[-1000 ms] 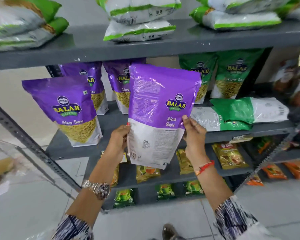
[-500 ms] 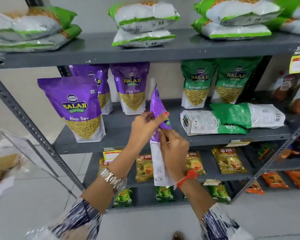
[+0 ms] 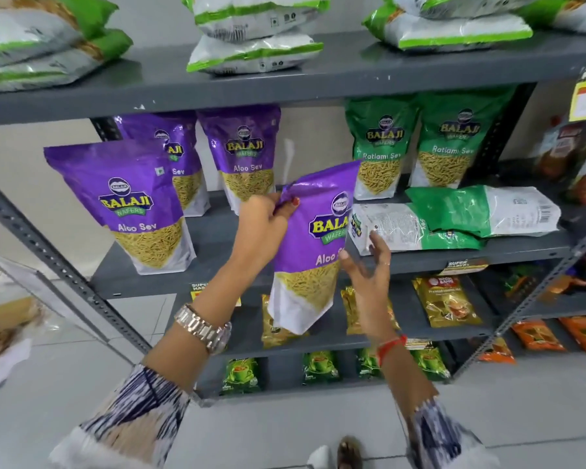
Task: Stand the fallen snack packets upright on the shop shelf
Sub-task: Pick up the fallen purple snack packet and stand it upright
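A purple Aloo Sev packet (image 3: pixel 313 245) hangs in front of the grey middle shelf (image 3: pixel 217 238), front side facing me. My left hand (image 3: pixel 263 221) pinches its top left corner. My right hand (image 3: pixel 367 265) is beside its right edge with fingers spread, touching the edge or just off it. Three purple Aloo Sev packets (image 3: pixel 132 204) stand upright on the shelf's left part. Two green Ratlami Sev packets (image 3: pixel 379 147) stand at the back right. In front of them two green packets (image 3: pixel 454 218) lie flat on their sides.
The top shelf (image 3: pixel 352 72) holds stacked white-and-green bags lying flat. Lower shelves carry small gold, green and orange packets (image 3: pixel 445 301). A slanted grey upright (image 3: pixel 61 265) runs at the left. Tiled floor lies below, with my shoe (image 3: pixel 349 453) showing.
The purple packet has turned from back side, through edge-on, to front side facing me. My right hand has let go of it and opened; my left hand moved to its top corner.
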Demonstrator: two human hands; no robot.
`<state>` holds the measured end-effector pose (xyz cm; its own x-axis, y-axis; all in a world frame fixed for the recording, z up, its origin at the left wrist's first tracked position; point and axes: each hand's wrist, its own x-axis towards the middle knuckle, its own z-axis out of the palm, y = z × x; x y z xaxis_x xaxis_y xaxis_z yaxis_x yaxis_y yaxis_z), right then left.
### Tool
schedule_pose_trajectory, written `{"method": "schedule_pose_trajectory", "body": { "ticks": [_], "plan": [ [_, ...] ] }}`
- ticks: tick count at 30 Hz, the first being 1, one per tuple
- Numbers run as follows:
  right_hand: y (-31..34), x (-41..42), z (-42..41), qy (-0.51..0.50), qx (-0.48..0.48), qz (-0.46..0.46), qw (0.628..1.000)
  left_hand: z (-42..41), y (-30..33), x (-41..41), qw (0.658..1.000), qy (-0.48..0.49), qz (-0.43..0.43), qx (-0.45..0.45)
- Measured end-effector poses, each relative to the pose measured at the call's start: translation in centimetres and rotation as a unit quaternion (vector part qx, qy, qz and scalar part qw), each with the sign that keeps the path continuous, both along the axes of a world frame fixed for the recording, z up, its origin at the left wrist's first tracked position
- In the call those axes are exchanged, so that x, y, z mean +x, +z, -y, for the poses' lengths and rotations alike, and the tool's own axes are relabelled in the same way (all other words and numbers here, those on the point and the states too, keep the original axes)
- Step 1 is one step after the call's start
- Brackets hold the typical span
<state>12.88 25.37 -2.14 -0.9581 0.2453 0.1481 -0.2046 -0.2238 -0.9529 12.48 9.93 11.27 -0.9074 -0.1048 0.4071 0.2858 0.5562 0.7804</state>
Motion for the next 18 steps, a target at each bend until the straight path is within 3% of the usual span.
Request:
{"method": "schedule_pose_trajectory", "body": {
  "ticks": [3,7,13,18],
  "plan": [
    [-0.2,-2.4,-2.0,0.2,0.016,0.048,0.979,0.7,0.9,-0.9,0.992,-0.071,0.015,0.103],
    [1.1,-3.2,-2.8,0.305,-0.032,0.068,0.949,1.6,1.6,-2.7,0.973,-0.121,0.045,0.189],
    [2.4,-2.5,-1.1,0.238,-0.12,0.056,0.962,2.9,-0.8,-3.2,0.911,-0.081,0.094,0.394],
    [3.4,-2.1,-0.6,0.191,-0.189,0.055,0.961,3.8,-5.1,-1.7,0.913,-0.075,0.143,0.374]
  ]
}}
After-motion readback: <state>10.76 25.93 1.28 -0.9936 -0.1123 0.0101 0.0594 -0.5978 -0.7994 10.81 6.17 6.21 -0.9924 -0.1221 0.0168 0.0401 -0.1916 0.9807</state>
